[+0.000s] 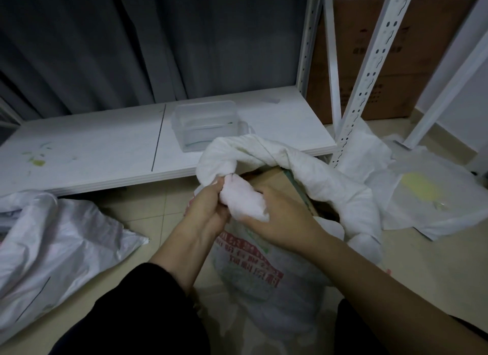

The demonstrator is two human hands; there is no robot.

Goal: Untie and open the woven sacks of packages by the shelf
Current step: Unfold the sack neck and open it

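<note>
Sack (pixel 264 275) stands on the floor by the shelf (pixel 105 148), its twisted top held tight by the left hand (pixel 208 206) and right hand (pixel 280 220). A hard tug might tip it over.

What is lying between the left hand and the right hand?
In the head view, the twisted end of the sack lies between the left hand and the right hand; both grip it.
</note>
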